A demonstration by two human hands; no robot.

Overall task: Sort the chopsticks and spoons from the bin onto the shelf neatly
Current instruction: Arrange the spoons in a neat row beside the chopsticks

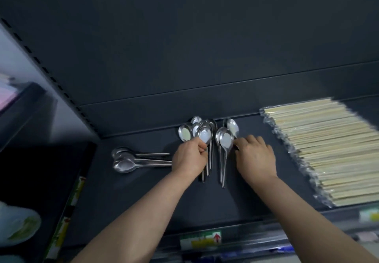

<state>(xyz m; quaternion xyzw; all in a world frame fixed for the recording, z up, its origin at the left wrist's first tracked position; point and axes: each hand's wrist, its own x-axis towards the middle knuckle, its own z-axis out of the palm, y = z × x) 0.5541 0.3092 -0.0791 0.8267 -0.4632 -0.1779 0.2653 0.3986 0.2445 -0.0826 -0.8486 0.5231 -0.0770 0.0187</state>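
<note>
On the dark shelf [127, 197] lie several metal spoons. A fanned bunch of spoons [202, 132] points its bowls toward the back; my left hand [189, 158] grips their handles. Just right of it, a second small stack of spoons [225, 139] lies with bowls up, and my right hand [255, 156] touches that stack's right side with curled fingertips. Three spoons [131, 160] lie sideways at the left, bowls pointing left. A wide row of wrapped wooden chopsticks [328, 149] covers the shelf's right part.
The shelf's back panel [184, 57] rises behind the spoons, and a perforated upright [51, 78] runs along the left. Price labels [201, 240] sit on the front rail. A pale object [16, 223] shows at the lower left, below the shelf.
</note>
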